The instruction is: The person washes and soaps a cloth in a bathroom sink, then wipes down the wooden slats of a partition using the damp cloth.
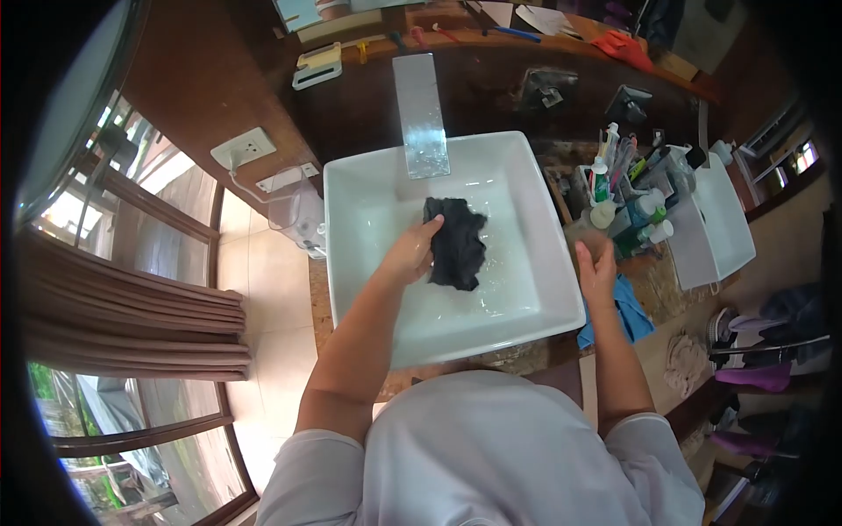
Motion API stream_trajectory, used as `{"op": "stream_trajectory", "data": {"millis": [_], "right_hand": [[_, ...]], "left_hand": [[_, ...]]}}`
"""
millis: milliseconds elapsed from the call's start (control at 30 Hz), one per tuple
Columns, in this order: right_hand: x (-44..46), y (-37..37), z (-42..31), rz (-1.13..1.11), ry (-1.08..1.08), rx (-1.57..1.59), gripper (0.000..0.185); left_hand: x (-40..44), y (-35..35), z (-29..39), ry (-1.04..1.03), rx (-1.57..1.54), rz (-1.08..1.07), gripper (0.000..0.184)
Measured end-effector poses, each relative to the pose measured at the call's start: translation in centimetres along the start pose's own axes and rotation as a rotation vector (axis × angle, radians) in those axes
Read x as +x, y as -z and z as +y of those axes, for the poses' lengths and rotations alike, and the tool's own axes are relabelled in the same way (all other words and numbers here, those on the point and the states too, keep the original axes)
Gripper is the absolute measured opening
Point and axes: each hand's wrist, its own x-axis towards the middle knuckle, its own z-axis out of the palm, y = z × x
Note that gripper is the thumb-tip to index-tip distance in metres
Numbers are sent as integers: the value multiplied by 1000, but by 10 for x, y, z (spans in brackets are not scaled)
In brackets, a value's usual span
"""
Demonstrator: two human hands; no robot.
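Plainly, the left hand [413, 252] grasps black cloth [460, 250]; whether the right hand [598, 273] holds anything, I cannot tell

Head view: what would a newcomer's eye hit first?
Probably the black cloth in the left hand, stark against the white basin at centre. Next, the broad, shiny spout over the basin's far rim, then the bright red-orange item on the ledge, upper right.

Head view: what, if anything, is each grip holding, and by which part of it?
The left grip holds the black cloth by its left edge. The right grip is at a blurred pale container; whether it holds that cannot be told.
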Motion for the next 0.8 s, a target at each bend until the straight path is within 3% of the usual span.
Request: {"op": "stream_trajectory", "data": {"millis": [133, 233, 333, 533, 800], "right_hand": [[44, 11, -63, -139, 393, -441, 43], [68, 1, -121, -434, 762, -803, 40], [76, -11, -129, -577, 1008, -947, 34], [74, -34, -142, -815, 995, -1191, 27], [104, -59, -150, -651, 915, -1299, 23]], "left_hand": [[-17, -7, 10, -68, -154, -4, 38], [-12, -3, 9, -33, -244, -52, 38], [-11, -5, 7, -9, -335, -91, 39], [-14, -7, 12, 12, -394, -67, 38], [-11, -7, 11, 21, -411, -94, 36]]}}
